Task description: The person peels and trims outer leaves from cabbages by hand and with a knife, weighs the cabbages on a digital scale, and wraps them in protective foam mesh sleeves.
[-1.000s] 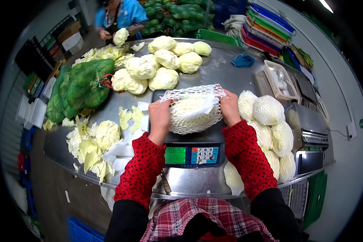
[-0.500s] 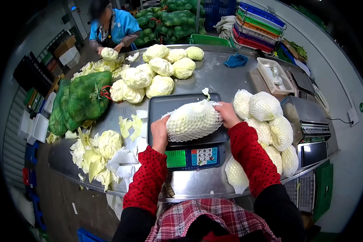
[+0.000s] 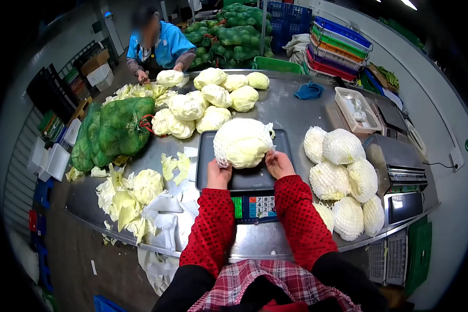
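The cabbage [image 3: 250, 148], partly sleeved in a foam net [image 3: 221, 144], is over the scale tray [image 3: 244, 183], long axis running sideways, just beyond the left hand [image 3: 218, 175] and right hand [image 3: 280, 165], both pinching the net's edge.

Ahead to my right I see a blue cloth [image 3: 309, 90] lying near a white basket [image 3: 372, 121], with coloured crates [image 3: 338, 49] stacked beyond them. Far off to my left is a brown cardboard box [image 3: 93, 62].

Pale cabbage [image 3: 248, 152] partly in netting [image 3: 224, 145]
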The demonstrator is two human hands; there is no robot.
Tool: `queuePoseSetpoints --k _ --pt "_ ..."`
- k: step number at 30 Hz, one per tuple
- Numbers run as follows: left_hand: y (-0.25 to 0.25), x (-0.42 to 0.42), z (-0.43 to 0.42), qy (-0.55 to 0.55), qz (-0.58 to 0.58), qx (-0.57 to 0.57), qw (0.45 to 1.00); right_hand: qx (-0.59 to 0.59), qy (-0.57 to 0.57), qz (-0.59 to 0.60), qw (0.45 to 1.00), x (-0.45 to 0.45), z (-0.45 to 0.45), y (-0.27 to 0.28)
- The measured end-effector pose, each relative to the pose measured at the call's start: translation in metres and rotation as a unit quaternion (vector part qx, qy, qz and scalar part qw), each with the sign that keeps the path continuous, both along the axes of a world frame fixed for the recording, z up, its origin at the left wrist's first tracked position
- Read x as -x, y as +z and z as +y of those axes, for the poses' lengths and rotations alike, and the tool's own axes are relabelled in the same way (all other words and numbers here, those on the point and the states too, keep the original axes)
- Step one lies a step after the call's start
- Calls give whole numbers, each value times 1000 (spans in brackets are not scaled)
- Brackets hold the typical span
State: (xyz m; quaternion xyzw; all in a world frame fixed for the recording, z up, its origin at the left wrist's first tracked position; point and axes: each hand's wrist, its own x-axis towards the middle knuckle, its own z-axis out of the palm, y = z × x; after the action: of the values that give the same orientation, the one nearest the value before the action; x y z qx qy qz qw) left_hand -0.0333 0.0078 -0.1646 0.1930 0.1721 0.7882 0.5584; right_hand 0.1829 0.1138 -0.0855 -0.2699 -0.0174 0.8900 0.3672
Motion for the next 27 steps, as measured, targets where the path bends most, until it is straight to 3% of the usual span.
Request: queuePoseSetpoints --k 1,3,5,6,7,8,9,10,11,12,13,14,15,17,18,19,21,22,23,24,25,26,27 --pt "9 0 -11 37 3 43 998 4 -1 -1 1000 -7 -7 3" --pt "41 -4 -37 106 9 133 985 -222 207 -173 937 -26 -28 24" --pt "111 -35 -71 100 -41 167 980 -253 249 -243 903 -42 -46 63" --pt "119 -45 -86 92 53 203 973 -314 221 -316 868 -48 -54 79" --pt "115 -47 -89 90 54 211 972 -371 191 -383 824 -48 -57 85" --pt "110 -50 -89 106 172 251 947 -464 114 -452 753 -40 -56 85" --pt "105 -53 -88 119 287 287 906 -461 118 -452 754 -27 -54 79" --pt "100 -52 -82 164 340 311 872 -618 -35 -506 601 -10 -49 70" --pt "106 -51 -78 163 341 311 872 -684 -107 -512 509 -1 -43 70" --pt "114 -50 -74 221 452 324 801 -728 -188 -523 403 7 -38 71" --pt "120 -51 -73 274 553 329 715 -719 -115 -546 415 12 -32 74" --pt "123 -51 -76 275 554 328 714 -706 -42 -565 426 14 -29 75" --pt "125 -50 -82 322 570 306 691 -706 -44 -563 426 12 -26 78" --pt "129 -42 -91 414 599 255 637 -699 -96 -433 561 3 -14 85" --pt "128 -40 -95 474 612 193 602 -637 -64 -353 683 -1 -16 93" --pt "116 -34 -105 435 634 235 595 -638 -60 -354 681 -3 -18 100" --pt "122 -44 -94 490 614 131 605 -668 -15 -418 616 -2 -39 113" --pt "128 -54 -87 466 627 171 601 -735 -47 -472 485 8 -40 103" --pt "142 -62 -78 443 638 208 595 -757 -92 -497 414 19 -30 83" --pt "138 -56 -66 470 695 169 517 -742 -46 -524 416 27 -16 73" --pt "135 -51 -59 468 697 168 517 -725 -1 -549 416 32 -6 70" --pt "138 -48 -56 456 678 164 552 -725 -1 -549 417 31 -6 75" --pt "141 -45 -54 443 660 160 585 -720 11 -514 466 29 -6 80"
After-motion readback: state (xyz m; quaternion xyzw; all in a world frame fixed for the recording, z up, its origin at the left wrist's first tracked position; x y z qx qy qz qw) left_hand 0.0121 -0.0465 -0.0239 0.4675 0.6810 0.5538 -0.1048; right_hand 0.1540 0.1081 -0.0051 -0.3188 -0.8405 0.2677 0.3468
